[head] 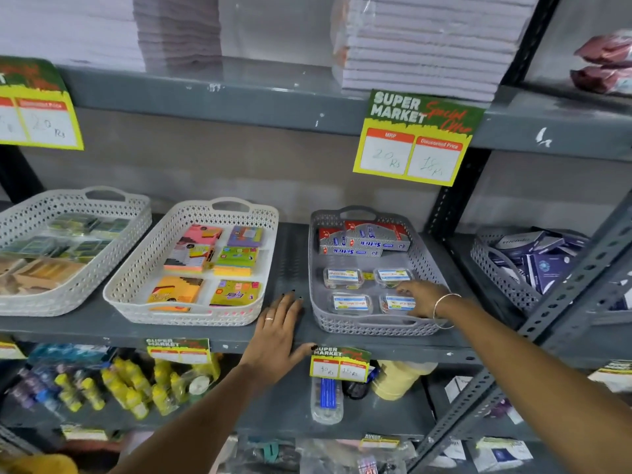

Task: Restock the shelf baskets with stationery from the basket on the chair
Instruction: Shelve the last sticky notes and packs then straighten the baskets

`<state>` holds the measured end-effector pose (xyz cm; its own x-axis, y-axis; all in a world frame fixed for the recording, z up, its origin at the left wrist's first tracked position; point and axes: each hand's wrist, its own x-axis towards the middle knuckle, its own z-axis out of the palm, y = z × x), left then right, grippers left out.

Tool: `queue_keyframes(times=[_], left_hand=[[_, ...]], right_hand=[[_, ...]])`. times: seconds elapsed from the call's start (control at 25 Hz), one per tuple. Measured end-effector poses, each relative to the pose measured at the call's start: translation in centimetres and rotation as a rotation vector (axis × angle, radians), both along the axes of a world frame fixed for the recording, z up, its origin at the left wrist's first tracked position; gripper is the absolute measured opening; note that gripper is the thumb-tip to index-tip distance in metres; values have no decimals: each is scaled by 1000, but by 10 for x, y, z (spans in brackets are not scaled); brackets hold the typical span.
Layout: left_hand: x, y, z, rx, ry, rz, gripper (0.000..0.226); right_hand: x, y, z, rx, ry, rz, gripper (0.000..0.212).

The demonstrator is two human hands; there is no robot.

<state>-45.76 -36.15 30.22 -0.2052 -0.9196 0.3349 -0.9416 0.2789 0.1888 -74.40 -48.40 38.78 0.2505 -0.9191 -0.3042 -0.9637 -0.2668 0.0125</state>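
A grey perforated basket (316,268) sits on the middle shelf, holding red and silver boxes (362,241) at the back and several small clear plastic cases (343,278) in front. My right hand (422,297) reaches into this basket, fingers resting on the front right clear case (393,304). My left hand (278,331) lies flat and open on the bare shelf (290,254) just left of the grey basket. A white basket (136,278) to the left holds colourful sticky-note packs. The chair and its basket are out of view.
Another white basket (20,299) with packets stands at far left. A grey basket of dark blue boxes (533,265) is on the right bay. Paper stacks (424,46) fill the shelf above. Price tags (417,138) hang from shelf edges. Glue bottles (126,388) crowd the shelf below.
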Motion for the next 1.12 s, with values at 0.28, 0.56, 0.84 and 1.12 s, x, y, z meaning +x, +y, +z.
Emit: queue_keyframes(times=[0.28,0.56,0.84,1.12], left_hand=[[-75,-67,96,71,239,-176,45],[-87,-105,66,485,-235,-135,47],[-85,-100,71,461,-240,-134,51],[11,-71,128,70,67,-43,36]], right_hand=[[4,1,-2,29,-87,30,49],[-1,0,1,16,-115,116,42],[-1,-3,6,70,-120,121,51],[82,-19,72,-118,-268,178,38]])
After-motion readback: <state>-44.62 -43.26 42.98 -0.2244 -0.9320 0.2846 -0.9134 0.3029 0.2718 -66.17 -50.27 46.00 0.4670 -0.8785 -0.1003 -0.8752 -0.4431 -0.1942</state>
